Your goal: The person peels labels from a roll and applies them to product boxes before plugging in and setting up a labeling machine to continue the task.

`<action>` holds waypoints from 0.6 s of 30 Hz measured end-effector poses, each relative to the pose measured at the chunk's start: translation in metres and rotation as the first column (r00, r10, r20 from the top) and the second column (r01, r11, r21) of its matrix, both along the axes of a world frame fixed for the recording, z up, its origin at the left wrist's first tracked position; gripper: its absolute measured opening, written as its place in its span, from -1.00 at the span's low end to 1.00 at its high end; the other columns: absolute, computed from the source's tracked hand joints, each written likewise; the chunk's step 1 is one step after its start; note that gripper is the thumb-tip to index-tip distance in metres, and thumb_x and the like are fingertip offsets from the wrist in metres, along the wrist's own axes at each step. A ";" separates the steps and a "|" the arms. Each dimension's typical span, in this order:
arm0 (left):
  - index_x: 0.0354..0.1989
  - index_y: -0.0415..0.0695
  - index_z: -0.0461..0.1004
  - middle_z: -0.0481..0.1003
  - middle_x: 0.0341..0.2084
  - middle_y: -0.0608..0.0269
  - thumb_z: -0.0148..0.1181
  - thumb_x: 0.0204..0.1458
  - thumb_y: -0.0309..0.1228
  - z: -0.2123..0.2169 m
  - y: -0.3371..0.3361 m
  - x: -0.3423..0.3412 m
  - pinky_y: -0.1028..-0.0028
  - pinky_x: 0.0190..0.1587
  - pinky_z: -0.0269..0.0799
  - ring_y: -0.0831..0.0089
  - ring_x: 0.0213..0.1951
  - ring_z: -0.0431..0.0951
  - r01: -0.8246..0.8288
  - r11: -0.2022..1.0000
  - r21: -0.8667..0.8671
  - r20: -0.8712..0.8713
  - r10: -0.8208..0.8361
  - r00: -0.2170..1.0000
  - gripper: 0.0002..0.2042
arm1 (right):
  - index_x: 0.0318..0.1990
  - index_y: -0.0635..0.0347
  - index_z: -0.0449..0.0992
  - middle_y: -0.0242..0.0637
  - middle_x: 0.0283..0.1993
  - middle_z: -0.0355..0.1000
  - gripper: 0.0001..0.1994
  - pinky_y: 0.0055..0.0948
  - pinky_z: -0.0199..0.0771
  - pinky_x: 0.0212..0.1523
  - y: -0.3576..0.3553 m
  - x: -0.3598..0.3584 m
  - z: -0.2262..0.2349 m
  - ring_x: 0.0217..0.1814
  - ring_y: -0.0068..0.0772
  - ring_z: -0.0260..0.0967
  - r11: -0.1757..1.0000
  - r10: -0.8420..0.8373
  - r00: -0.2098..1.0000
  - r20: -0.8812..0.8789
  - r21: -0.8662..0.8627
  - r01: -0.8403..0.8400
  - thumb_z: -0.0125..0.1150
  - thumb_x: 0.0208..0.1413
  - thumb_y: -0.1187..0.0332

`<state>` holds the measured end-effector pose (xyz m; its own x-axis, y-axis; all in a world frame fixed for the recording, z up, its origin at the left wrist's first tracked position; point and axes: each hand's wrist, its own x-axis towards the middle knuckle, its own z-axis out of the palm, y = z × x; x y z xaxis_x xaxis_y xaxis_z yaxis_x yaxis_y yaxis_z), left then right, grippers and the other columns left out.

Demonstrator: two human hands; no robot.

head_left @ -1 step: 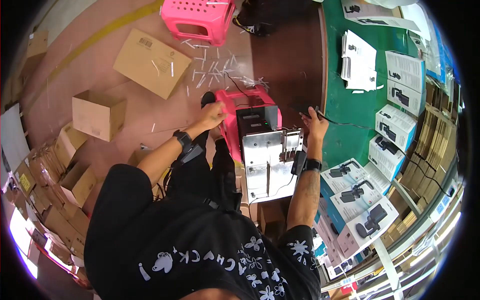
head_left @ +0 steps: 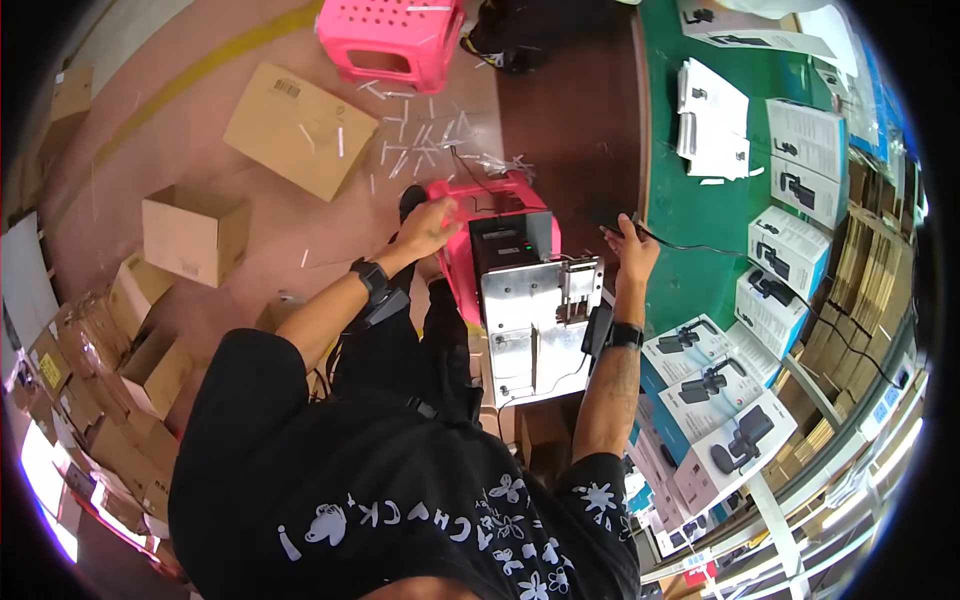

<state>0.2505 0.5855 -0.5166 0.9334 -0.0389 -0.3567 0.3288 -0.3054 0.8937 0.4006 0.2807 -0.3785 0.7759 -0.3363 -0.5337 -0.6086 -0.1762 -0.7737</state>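
My left hand (head_left: 430, 228) hovers beside the pink stool (head_left: 462, 268), its fingers loosely apart and holding nothing I can see. The stool is partly hidden beneath a machine with a bare metal top (head_left: 515, 300) and a black box (head_left: 505, 245) showing a small green light. To the right of the machine, my right hand (head_left: 633, 248) grips a small black corded device (head_left: 612, 230), mostly hidden by the fingers and the dark background. Its black cable (head_left: 700, 246) runs right across the green tabletop (head_left: 690, 285). Both wrists carry black bands with small black units.
Printed boxes with microphone pictures (head_left: 705, 385) line the table's right side, with a stack of white printed sheets (head_left: 715, 120) farther back. Brown cartons (head_left: 300, 130) stand on the floor at left. White paper strips (head_left: 425, 135) litter the floor below another pink stool (head_left: 390, 45).
My left hand has shifted slightly and its fingers have loosened. The whole view has moved a little. My right hand keeps its grip on the black corded device.
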 end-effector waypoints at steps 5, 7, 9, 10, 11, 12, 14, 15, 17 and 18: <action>0.25 -0.20 0.11 0.19 0.17 -0.05 0.45 -0.27 -0.27 0.149 -0.092 0.131 0.19 0.18 0.24 0.01 0.18 0.26 0.256 0.966 -0.048 0.474 -0.203 0.857 -0.14 | 0.08 0.28 0.39 -0.21 -0.36 0.47 -0.56 -0.57 0.41 -0.57 0.004 -0.007 0.101 -0.55 -0.46 0.47 0.989 0.144 0.976 0.164 -0.048 -0.138 0.31 0.04 0.36; 0.26 -0.18 0.12 0.23 0.15 -0.05 0.46 -0.33 -0.31 0.202 -0.120 0.154 0.18 0.14 0.29 0.01 0.14 0.32 0.276 0.961 0.020 0.589 -0.234 0.773 -0.11 | 0.00 0.28 0.47 -0.31 -0.36 0.48 -0.62 -0.58 0.41 -0.51 0.031 -0.011 0.138 -0.48 -0.57 0.42 0.995 0.096 0.967 0.235 0.018 -0.103 0.31 0.00 0.41; 0.15 -0.18 0.28 0.43 -0.05 -0.04 0.45 -0.31 -0.33 0.231 -0.133 0.166 0.20 0.03 0.40 0.03 -0.03 0.47 0.375 0.918 -0.125 0.542 -0.254 0.801 -0.25 | -0.02 0.30 0.50 -0.27 -0.18 0.49 -0.65 -0.53 0.46 -0.21 0.035 -0.017 0.160 -0.22 -0.51 0.41 0.954 0.296 0.886 0.357 -0.148 -0.259 0.30 0.02 0.38; 0.07 -0.19 0.34 0.48 -0.16 -0.02 0.45 -0.29 -0.34 0.243 -0.140 0.165 0.23 -0.05 0.44 0.06 -0.11 0.52 0.365 0.920 -0.143 0.543 -0.235 0.806 -0.34 | -0.04 0.30 0.52 -0.25 -0.13 0.48 -0.67 -0.51 0.46 -0.19 0.019 -0.021 0.168 -0.17 -0.50 0.40 0.958 0.280 0.924 0.260 -0.140 -0.251 0.28 0.06 0.34; -0.01 -0.21 0.40 0.53 -0.26 0.01 0.45 -0.27 -0.35 0.249 -0.146 0.161 0.26 -0.13 0.48 0.08 -0.19 0.58 0.356 0.920 -0.161 0.542 -0.219 0.811 -0.43 | 0.02 0.28 0.48 -0.29 -0.13 0.47 -0.64 -0.55 0.45 -0.22 -0.001 -0.026 0.175 -0.11 -0.53 0.38 0.950 0.298 0.879 0.373 -0.203 -0.236 0.23 0.12 0.28; -0.07 -0.20 0.42 0.54 -0.29 0.01 0.44 -0.27 -0.34 0.255 -0.140 0.156 0.27 -0.16 0.48 0.09 -0.22 0.58 0.354 0.924 -0.145 0.559 -0.219 0.800 -0.48 | 0.01 0.26 0.48 -0.31 -0.15 0.46 -0.65 -0.56 0.43 -0.25 -0.015 -0.023 0.189 -0.13 -0.53 0.38 0.988 0.088 0.894 0.439 -0.156 -0.021 0.21 0.14 0.24; -0.12 -0.19 0.44 0.55 -0.34 0.03 0.45 -0.28 -0.33 0.269 -0.117 0.147 0.29 -0.18 0.48 0.14 -0.27 0.60 0.348 0.933 -0.097 0.573 -0.233 0.786 -0.51 | -0.04 0.24 0.46 -0.32 -0.18 0.45 -0.67 -0.58 0.39 -0.30 -0.063 -0.006 0.221 -0.18 -0.53 0.37 0.927 -0.109 0.747 0.656 -0.204 0.314 0.14 0.19 0.18; -0.12 -0.19 0.44 0.55 -0.36 0.04 0.45 -0.29 -0.32 0.277 -0.108 0.139 0.29 -0.19 0.48 0.18 -0.29 0.60 0.350 0.934 -0.071 0.562 -0.253 0.787 -0.50 | -0.07 0.25 0.45 -0.32 -0.19 0.44 -0.67 -0.60 0.37 -0.33 -0.104 0.006 0.241 -0.22 -0.52 0.37 0.839 -0.067 0.620 0.781 -0.292 0.459 0.11 0.21 0.16; -0.14 -0.20 0.43 0.54 -0.39 0.05 0.46 -0.29 -0.31 0.290 -0.087 0.125 0.32 -0.20 0.47 0.23 -0.33 0.59 0.329 0.944 -0.038 0.500 -0.267 0.824 -0.50 | -0.17 0.25 0.44 -0.35 -0.22 0.43 -0.58 -0.48 0.30 -0.23 -0.151 0.036 0.316 -0.29 -0.50 0.34 0.760 -0.130 0.550 0.825 -0.273 0.589 0.04 0.21 0.00; -0.13 -0.20 0.42 0.54 -0.40 0.06 0.46 -0.30 -0.31 0.301 -0.081 0.118 0.32 -0.21 0.47 0.24 -0.34 0.58 0.333 0.943 -0.007 0.463 -0.292 0.837 -0.48 | -0.19 0.24 0.44 -0.34 -0.23 0.43 -0.54 -0.39 0.29 -0.19 -0.177 0.052 0.350 -0.28 -0.48 0.34 0.766 -0.267 0.528 0.806 -0.156 0.624 0.04 0.19 -0.06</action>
<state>0.3682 0.5044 -0.2160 0.9233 -0.3663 0.1158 -0.2145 -0.2415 0.9464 0.4524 0.1039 -0.0282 0.5075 -0.7768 0.3729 0.0140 -0.4253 -0.9049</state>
